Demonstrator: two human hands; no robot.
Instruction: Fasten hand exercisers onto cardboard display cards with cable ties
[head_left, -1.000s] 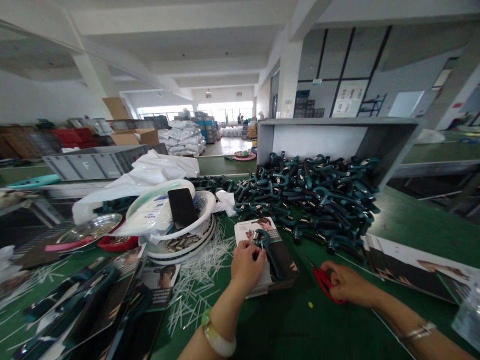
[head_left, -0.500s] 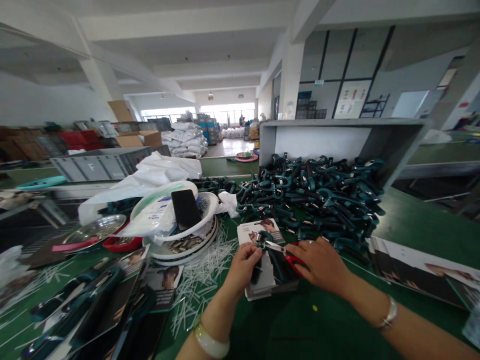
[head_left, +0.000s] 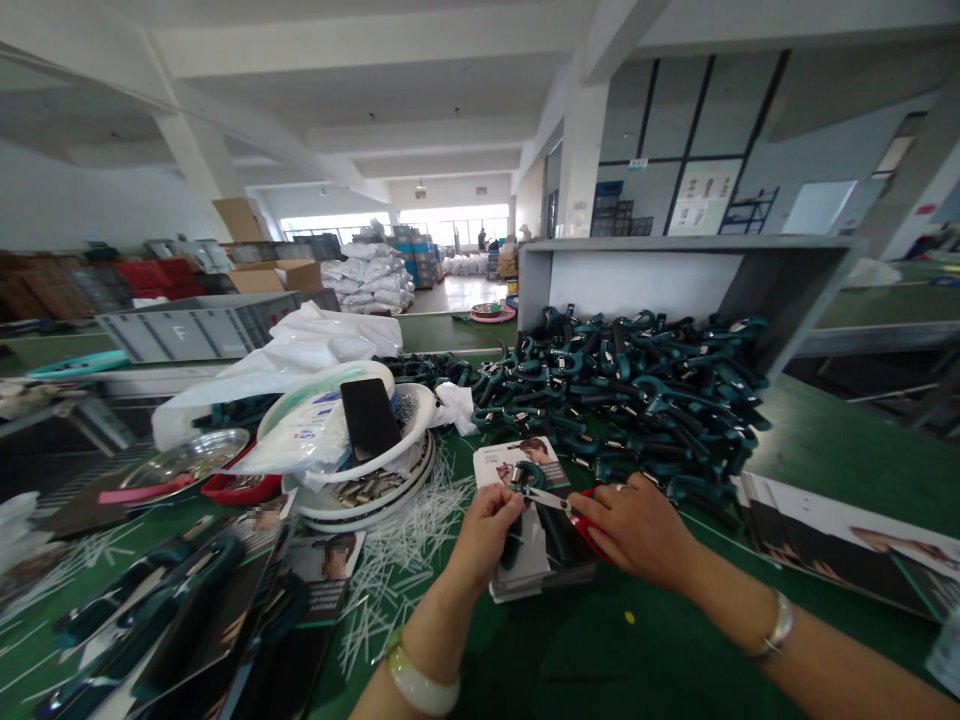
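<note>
My right hand [head_left: 641, 530] is closed around the red handles of a pair of scissors [head_left: 553, 499]. Their blades point left, close to the fingertips of my left hand [head_left: 486, 525]. That hand is pinched at the curved head of a teal and black hand tool [head_left: 556, 535]; what lies between its fingers is hidden. The tool rests on a stack of printed cards [head_left: 491, 458] on the green table [head_left: 585, 650]. Loose thin white plastic strips [head_left: 405, 545] are scattered left of the stack.
A heap of similar teal tools [head_left: 622, 375] spills from a grey crate [head_left: 806, 300] lying on its side. To the left, a phone [head_left: 369, 420] lies on stacked basins [head_left: 420, 425]. Carded tools [head_left: 172, 600] lie front left, and more cards [head_left: 847, 540] lie right.
Both hands stay at the tool's head with little movement. The scissors' blades look closer together now, and my right hand has shifted very slightly left.
</note>
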